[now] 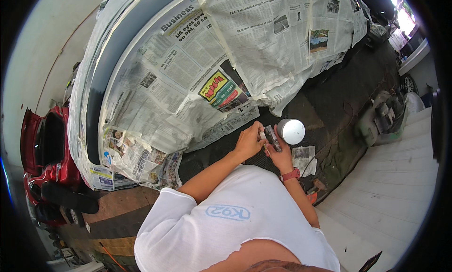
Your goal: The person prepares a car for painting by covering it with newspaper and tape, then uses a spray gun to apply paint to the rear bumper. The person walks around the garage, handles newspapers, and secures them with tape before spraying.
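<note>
In front of my torso, my right hand [280, 158] is wrapped round a metal spray gun [272, 139]. A round cup with a white top [292, 132] sits on the gun, just right of my fingers. My left hand [248, 142] reaches in from the left, its fingers closed against the near side of the gun; a small pale piece shows at their tips. Beyond both hands stands a car covered in newspaper [174, 79], with a curved dark grey panel strip [106, 69] left bare along its left side.
A red car [59, 145] with its rear lifted open stands at the left. A newspaper sheet [303, 158] lies on the floor by my right wrist, near a thin hose. Bagged items [383, 116] rest along the white wall [391, 187] at the right.
</note>
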A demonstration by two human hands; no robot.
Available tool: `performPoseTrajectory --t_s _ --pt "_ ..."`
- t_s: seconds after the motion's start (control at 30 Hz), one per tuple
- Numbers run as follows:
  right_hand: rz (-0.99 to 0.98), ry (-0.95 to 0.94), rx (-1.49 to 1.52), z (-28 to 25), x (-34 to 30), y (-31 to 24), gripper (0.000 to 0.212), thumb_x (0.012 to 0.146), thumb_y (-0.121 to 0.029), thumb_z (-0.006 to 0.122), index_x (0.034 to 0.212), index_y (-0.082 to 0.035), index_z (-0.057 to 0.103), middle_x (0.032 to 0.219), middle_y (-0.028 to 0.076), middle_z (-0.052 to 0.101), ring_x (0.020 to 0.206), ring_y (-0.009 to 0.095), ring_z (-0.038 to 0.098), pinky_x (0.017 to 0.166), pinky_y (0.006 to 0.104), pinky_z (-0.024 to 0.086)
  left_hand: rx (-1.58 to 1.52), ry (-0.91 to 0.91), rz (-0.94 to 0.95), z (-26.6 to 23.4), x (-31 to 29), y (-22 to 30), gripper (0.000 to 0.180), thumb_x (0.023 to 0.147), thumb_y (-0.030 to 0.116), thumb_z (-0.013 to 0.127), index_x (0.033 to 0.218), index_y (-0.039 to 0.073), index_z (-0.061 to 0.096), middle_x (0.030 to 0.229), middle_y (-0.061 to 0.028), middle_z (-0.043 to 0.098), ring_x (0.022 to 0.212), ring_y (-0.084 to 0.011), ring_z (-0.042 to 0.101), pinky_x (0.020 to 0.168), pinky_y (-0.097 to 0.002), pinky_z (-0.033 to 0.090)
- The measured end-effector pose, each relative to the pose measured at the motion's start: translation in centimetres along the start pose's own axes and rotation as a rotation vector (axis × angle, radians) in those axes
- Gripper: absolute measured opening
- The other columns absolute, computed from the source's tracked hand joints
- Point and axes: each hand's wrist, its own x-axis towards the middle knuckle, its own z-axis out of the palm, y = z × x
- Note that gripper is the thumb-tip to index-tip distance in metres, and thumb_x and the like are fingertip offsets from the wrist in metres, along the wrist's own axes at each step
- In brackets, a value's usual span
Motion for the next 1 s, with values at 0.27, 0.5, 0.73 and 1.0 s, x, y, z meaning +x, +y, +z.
performPoseTrajectory --t_s 0.27,0.5,0.73,1.0 --pt "-0.148 0.034 -0.235 0.2 0.3 1.7 0.083 0.09 0.003 0.064 0.164 -0.018 0.033 0.119 0.013 0.068 0.077 0.02 0.068 0.07 0.036 0.058 -0.009 0.078 -0.085 1.6 -0.9 -0.1 0.044 0.078 0.001 0.078 0.106 0.007 0.045 0.084 -0.0156 0.066 0.077 -0.0338 0.07 0.067 -0.0435 0.053" --pt "-0.21 0.185 -0.606 1.5 -0.1 1.1 0.024 0.087 -0.015 0.07 0.107 -0.002 0.072 0.108 0.029 0.07 0.101 0.05 0.065 0.087 0.0567 0.052 0.184 0.042 -0.149 2.5 -0.5 -0.2 0.044 0.073 -0.002 0.072 0.105 0.007 0.045 0.101 -0.0219 0.066 0.097 -0.0469 0.066 0.077 -0.0554 0.05" --pt "-0.247 0.133 -0.71 1.8 -0.3 4.1 0.02 0.087 -0.015 0.072 0.101 -0.002 0.072 0.089 0.024 0.073 0.087 0.048 0.068 0.08 0.055 0.053 0.42 -0.123 -0.361 2.7 -0.5 -1.0 0.05 0.072 0.003 0.079 0.111 0.004 0.048 0.111 -0.0228 0.069 0.105 -0.0459 0.069 0.087 -0.0551 0.056" --pt "-0.06 0.17 -0.371 0.5 0.2 3.1 0.019 0.089 -0.015 0.073 0.096 0.002 0.071 0.076 0.014 0.074 0.074 0.033 0.073 0.073 0.0451 0.056 0.347 -0.105 -0.338 -0.4 -5.4 -12.2 0.039 0.085 0.01 0.075 0.116 0.008 0.051 0.114 -0.023 0.064 0.107 -0.0426 0.067 0.086 -0.0544 0.054"
